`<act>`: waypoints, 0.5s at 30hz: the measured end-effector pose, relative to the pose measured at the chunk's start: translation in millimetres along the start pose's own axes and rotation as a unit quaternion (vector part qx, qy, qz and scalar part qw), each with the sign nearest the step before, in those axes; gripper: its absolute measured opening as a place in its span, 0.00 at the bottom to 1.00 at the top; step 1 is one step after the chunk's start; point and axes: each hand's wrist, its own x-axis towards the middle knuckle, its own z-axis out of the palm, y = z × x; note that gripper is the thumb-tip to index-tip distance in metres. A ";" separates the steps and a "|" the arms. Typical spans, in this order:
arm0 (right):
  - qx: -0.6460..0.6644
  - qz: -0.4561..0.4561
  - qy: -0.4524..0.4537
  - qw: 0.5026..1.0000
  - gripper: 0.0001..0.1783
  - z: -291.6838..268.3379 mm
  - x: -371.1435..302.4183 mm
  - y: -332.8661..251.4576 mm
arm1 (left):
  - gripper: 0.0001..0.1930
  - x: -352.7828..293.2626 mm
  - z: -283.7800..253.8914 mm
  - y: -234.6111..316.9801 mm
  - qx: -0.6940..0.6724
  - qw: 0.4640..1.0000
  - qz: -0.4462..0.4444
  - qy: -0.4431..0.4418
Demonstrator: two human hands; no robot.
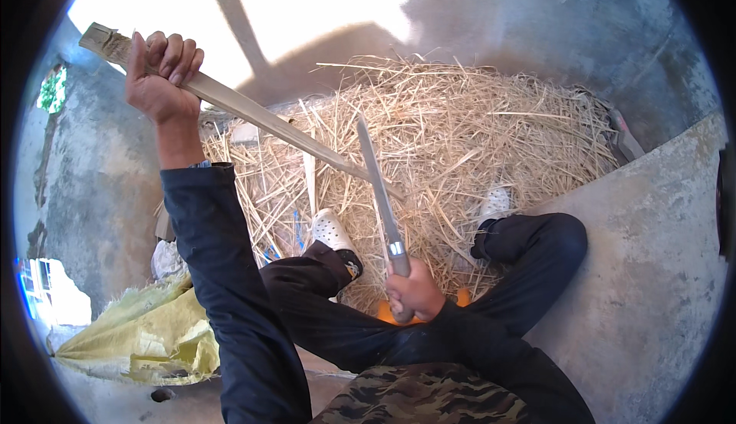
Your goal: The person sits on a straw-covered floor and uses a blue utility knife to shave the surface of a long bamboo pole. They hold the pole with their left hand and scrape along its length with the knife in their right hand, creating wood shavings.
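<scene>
My left hand (pixel 159 77) is raised at the upper left and grips the top of a long pale bamboo strip (pixel 253 110). The strip slants down to the right into a heap of dry straw (pixel 452 133). My right hand (pixel 414 294) sits low between my knees, closed on the handle of a long knife (pixel 377 186). The blade points up and away, and it crosses the lower part of the strip. My legs in dark trousers are spread, with white perforated shoes (pixel 331 231) resting on the straw.
A yellow woven sack (pixel 146 332) lies crumpled at the lower left. Something orange (pixel 387 315) shows under my right hand. Grey concrete floor (pixel 652 271) surrounds the straw, with a wall (pixel 100 179) on the left and a tool handle (pixel 625 140) at the right.
</scene>
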 end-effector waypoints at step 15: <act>-0.307 -0.337 0.229 0.860 0.19 68.4 69.8 -9.4 | 0.22 -35.5 64.2 6.7 0.088 0.991 0.051 0.088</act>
